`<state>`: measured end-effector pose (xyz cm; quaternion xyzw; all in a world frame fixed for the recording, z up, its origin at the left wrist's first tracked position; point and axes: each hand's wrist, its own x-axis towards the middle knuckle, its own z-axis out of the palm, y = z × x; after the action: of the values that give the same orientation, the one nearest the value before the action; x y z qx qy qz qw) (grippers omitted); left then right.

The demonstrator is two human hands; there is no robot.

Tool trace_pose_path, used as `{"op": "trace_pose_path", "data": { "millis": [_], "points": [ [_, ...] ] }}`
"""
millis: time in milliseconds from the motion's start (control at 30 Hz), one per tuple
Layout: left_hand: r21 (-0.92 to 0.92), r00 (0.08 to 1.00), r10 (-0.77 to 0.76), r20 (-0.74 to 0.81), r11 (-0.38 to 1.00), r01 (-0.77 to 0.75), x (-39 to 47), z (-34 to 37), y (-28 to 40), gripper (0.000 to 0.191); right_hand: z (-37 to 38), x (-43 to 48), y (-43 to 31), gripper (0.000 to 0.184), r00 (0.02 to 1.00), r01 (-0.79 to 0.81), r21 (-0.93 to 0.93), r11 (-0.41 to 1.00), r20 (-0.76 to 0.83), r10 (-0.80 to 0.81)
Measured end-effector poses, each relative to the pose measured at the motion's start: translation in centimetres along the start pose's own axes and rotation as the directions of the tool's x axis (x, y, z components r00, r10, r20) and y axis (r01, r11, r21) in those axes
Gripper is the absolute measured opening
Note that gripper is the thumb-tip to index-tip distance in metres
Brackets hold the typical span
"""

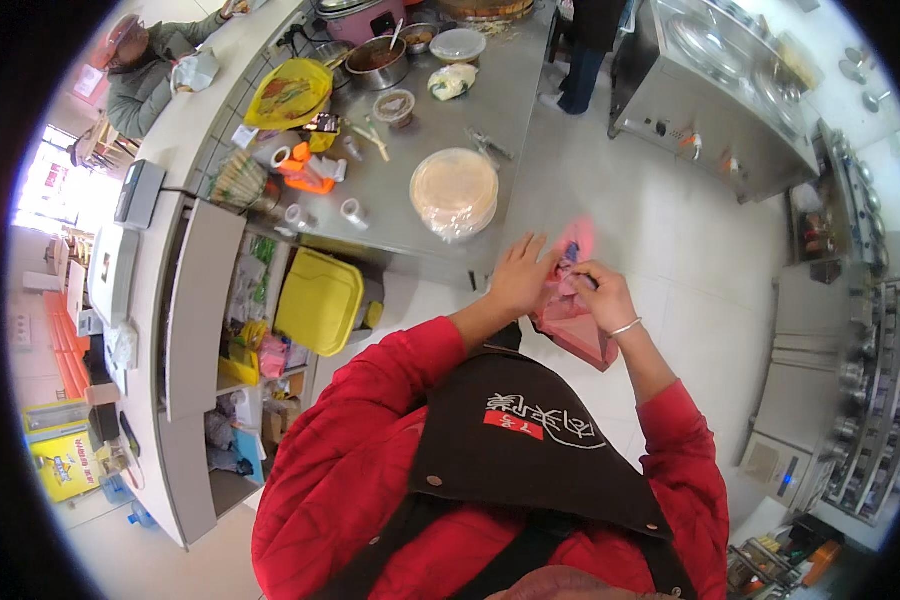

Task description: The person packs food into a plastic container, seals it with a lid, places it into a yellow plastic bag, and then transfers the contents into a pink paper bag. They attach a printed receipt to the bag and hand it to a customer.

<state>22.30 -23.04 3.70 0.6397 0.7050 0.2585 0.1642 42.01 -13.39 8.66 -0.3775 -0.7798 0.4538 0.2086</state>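
A pink plastic bag [574, 330] hangs in front of my apron, just off the table's near corner. Pinched fingers of my right hand [607, 298] grip its gathered upper part. A small dark object [590, 283] shows at those fingertips; what it is stays unclear. My left hand [521, 276] lies against the bag's other side, with its fingers stretched out and its thumb side at the plastic. Whether it grips the bag is hidden. Something dark blue [572, 251] shows in the bag's upper folds. Nearest on the steel table [390, 191] stands a plastic-wrapped stack of round, pale items [454, 191].
The table also holds an orange tape dispenser [305, 169], a lidded tub [394, 107], a metal pot [377, 64] and a jar of skewers [238, 180]. Below stands a yellow-lidded bin [320, 300]. A person [146, 67] is at the counter; another person's legs [583, 75] show near the steel cooker [712, 97].
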Motion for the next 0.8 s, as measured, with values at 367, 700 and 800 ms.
{"op": "trace_pose_path", "data": {
  "millis": [367, 700, 800],
  "points": [
    [-0.78, 0.894, -0.012, 0.448, -0.494, 0.384, 17.7, -4.4, 0.4, 0.02, -16.7, 13.5, 16.2, 0.021, 0.774, -0.607, 0.167, 0.777, -0.101, 0.626],
    [-0.814, 0.641, -0.626, 0.444, -0.581, -0.003, 29.5, -0.1, -8.9, 0.032, -23.3, 28.1, 9.9, 0.027, 0.877, -0.345, 0.202, 0.917, 0.416, 0.238],
    [-0.791, 0.692, -0.601, 0.401, -0.607, -0.069, 30.8, -2.0, -9.2, 0.03, -24.3, 33.1, 12.0, 0.029, 0.699, -0.216, 0.035, 0.976, 0.703, 0.129]
  ]
}}
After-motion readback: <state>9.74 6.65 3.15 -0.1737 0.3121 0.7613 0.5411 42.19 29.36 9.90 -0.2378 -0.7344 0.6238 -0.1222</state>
